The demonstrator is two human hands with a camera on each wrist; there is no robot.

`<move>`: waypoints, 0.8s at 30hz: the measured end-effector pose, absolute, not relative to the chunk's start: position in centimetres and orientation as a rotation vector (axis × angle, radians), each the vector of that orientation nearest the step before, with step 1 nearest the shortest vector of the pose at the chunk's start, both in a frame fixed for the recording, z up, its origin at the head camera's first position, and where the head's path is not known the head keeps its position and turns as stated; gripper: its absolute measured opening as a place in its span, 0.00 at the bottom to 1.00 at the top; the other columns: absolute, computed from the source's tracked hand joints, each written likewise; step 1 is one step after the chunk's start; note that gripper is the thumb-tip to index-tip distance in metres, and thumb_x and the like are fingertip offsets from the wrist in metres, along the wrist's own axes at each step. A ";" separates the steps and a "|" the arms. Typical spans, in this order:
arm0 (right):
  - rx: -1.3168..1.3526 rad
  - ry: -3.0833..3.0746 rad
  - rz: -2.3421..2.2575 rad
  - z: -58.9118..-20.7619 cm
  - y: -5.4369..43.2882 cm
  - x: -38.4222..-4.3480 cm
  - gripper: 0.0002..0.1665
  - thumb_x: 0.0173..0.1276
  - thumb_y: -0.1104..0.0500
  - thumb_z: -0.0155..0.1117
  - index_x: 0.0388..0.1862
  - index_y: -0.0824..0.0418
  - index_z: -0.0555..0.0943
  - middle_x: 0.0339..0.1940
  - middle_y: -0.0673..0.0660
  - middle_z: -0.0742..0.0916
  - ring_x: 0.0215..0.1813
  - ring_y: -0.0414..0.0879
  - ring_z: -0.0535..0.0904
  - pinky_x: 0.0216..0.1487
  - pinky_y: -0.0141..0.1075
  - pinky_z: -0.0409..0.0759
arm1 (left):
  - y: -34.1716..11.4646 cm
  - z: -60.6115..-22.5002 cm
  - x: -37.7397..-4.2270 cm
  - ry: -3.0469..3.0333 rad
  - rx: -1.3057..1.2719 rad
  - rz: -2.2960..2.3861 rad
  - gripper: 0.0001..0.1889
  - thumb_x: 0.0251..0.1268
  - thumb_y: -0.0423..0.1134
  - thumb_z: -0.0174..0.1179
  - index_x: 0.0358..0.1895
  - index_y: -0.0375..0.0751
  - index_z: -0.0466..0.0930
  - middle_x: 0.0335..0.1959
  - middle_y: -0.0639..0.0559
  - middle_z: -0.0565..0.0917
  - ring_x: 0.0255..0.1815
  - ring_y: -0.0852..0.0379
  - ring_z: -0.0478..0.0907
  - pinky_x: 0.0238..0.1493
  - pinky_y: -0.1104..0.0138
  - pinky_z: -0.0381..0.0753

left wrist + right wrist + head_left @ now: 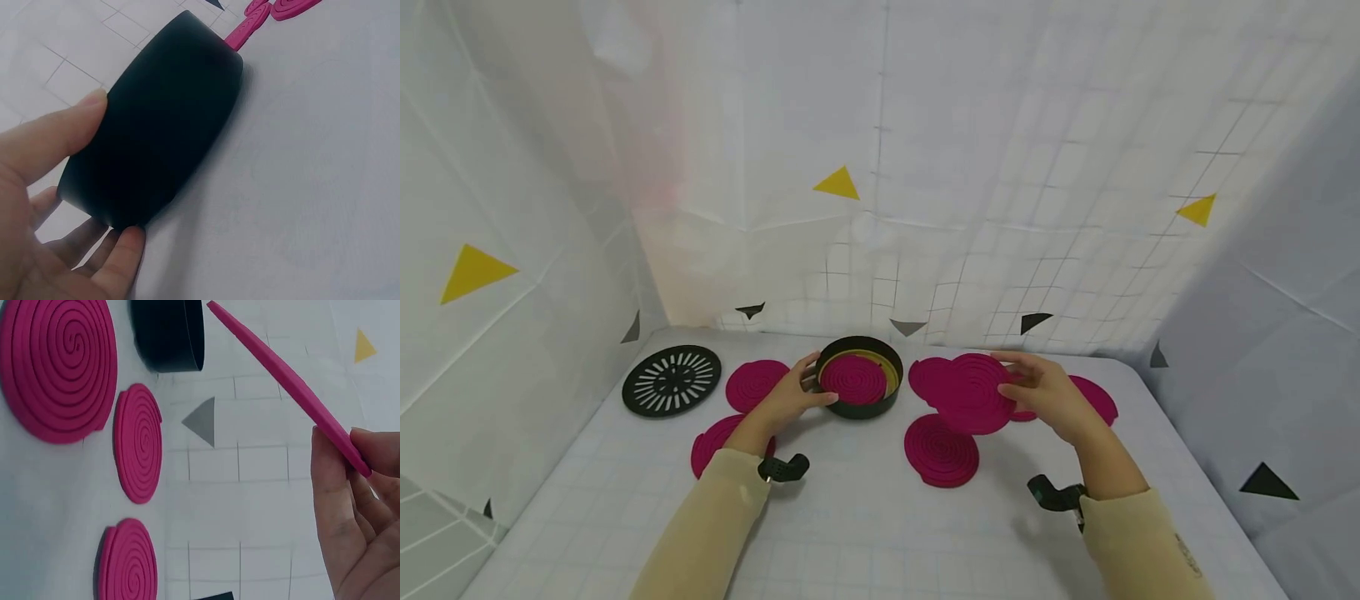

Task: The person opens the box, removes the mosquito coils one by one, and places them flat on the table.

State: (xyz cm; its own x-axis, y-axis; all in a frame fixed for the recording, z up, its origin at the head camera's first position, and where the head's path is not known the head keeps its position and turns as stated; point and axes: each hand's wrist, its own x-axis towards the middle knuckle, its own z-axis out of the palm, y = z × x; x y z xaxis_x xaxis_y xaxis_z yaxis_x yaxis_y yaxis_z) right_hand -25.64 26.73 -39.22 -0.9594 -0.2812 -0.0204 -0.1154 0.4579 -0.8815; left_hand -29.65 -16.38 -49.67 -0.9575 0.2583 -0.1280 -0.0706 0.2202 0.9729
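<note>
In the head view, a dark round tin (859,411) stands at the back middle of the table, with a magenta mosquito coil (853,380) lying inside its yellowish interior. My left hand (784,406) grips the tin's left side, and the left wrist view shows thumb and fingers against its dark wall (156,125). To the right of the tin, my right hand (1045,396) pinches another mosquito coil (974,393) by its edge. The right wrist view shows this held coil (287,381) edge-on and tilted, raised off the table.
A black slotted lid (672,381) lies at the far left. Loose coils lie left of the tin (756,385), partly under my left forearm (715,442), and to the right, including a front one (942,450) and one by my right wrist (1096,398). White sheeting (1000,250) rises behind.
</note>
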 end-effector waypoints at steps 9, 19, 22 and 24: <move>-0.338 2.531 -1.554 -39.6 29.6 -24.8 0.33 0.71 0.62 0.65 0.74 0.59 0.69 0.61 0.69 0.78 0.52 0.55 0.82 0.45 0.42 0.86 | -16.2 -49.4 -29.5 2.237 0.179 1.800 0.52 0.60 0.41 0.73 0.81 0.52 0.46 0.80 0.40 0.53 0.80 0.40 0.50 0.72 0.41 0.59; -0.252 2.552 -1.522 -40.9 31.6 -24.0 0.34 0.69 0.62 0.67 0.73 0.61 0.69 0.57 0.69 0.80 0.51 0.54 0.82 0.44 0.41 0.87 | -16.2 -49.1 -29.3 2.267 0.172 1.782 0.51 0.60 0.41 0.73 0.81 0.52 0.46 0.80 0.40 0.54 0.80 0.40 0.51 0.71 0.41 0.60; -0.239 2.549 -1.527 -41.4 32.2 -23.8 0.35 0.70 0.62 0.67 0.74 0.61 0.68 0.59 0.69 0.79 0.52 0.53 0.81 0.44 0.41 0.87 | -16.2 -49.2 -29.3 2.277 0.173 1.771 0.51 0.61 0.42 0.73 0.81 0.52 0.46 0.80 0.39 0.54 0.80 0.40 0.51 0.71 0.41 0.60; -0.231 2.542 -1.542 -41.8 32.7 -23.6 0.35 0.70 0.63 0.67 0.74 0.62 0.68 0.60 0.69 0.78 0.53 0.52 0.81 0.44 0.41 0.87 | -16.2 -49.2 -29.3 2.283 0.178 1.765 0.51 0.61 0.42 0.72 0.81 0.52 0.46 0.80 0.39 0.54 0.80 0.39 0.51 0.72 0.41 0.60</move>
